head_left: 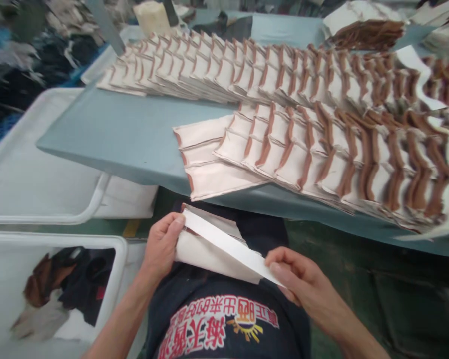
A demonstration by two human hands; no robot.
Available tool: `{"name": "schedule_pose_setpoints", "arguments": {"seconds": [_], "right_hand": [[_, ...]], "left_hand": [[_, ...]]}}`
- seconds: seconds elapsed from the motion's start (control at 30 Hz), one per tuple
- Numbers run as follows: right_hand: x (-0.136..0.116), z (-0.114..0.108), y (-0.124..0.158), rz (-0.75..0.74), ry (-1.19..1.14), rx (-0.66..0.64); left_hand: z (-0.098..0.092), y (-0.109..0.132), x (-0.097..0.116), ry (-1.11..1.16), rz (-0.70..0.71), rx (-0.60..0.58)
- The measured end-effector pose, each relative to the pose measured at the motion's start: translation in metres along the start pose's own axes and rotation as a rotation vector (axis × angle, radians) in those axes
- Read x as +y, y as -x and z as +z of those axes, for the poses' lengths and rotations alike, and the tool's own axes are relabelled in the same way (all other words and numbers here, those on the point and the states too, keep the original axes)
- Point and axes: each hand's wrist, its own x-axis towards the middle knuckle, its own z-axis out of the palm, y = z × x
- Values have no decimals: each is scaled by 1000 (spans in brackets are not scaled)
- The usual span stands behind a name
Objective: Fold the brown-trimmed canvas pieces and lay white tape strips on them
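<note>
White strip (224, 242) slants between left hand (165, 242) and right hand (299, 275), both pinching.

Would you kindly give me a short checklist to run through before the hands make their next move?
1. Left hand gripping the fabric piece and one end of the white strip: ok.
2. Right hand pinching the strip near its other end: ok.
3. Strip stretched fairly straight between the hands: ok.
4. Right hand also holding the fabric piece: cannot tell.
5. Strip's underside free of marks: cannot tell, it faces away.
6. Hands apart from the nearer row of pieces on the table: ok.
</note>
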Motion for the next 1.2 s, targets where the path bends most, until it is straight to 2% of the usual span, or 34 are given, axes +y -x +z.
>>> {"name": "schedule_pose_setpoints", "arguments": {"seconds": [0.17,0.4,0.57,0.73,0.8,0.9,0.97,1.07,1.13,1.2], "right_hand": [[20,-14,6,52,61,35],[43,-19,7,99,222,-37],[48,-19,4,72,221,25],[57,-26,2,72,262,-24],[64,-39,1,71,336,92],[70,-64,-2,36,501,430],[65,-72,-4,-29,527,518],[43,-56,-9,-200,451,498],[21,-29,-15,-367,460,447],[-2,2,-23,-556,492,313]], "left_hand": [[0,7,12,-74,58,-27],[3,20,36,-180,174,-65],[4,26,35,-163,185,-135],[3,28,36,-147,217,-175],[4,29,39,-150,223,-186],[7,31,43,-173,252,-188],[9,33,45,-201,280,-203],[13,35,46,-220,273,-250],[17,36,45,-216,258,-278],[19,37,45,-210,250,-315]]}}
